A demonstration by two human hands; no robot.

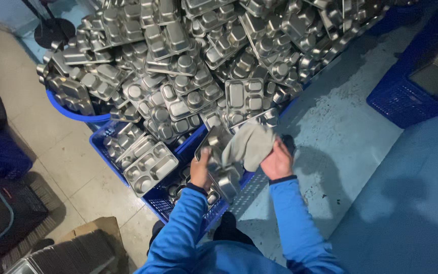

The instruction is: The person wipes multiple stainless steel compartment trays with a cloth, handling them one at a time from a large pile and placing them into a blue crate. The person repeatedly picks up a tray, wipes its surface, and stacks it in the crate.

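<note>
Silver-grey steel trays (244,99), grey cloth (249,144), blue crate (191,139), blue sleeves (181,223), pale blue floor (340,137)

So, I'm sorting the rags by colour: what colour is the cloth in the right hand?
Grey, seen in the head view: the cloth in the right hand.

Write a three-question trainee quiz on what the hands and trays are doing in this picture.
1. True or false: the right hand holds a grey cloth.
2. What does the left hand grip?
A. a steel compartment tray
B. a cardboard box
C. a broom
3. Fill in: the heap of steel trays spills over blue plastic ____.

Key: 1 true; 2 A; 3 crates.
</note>
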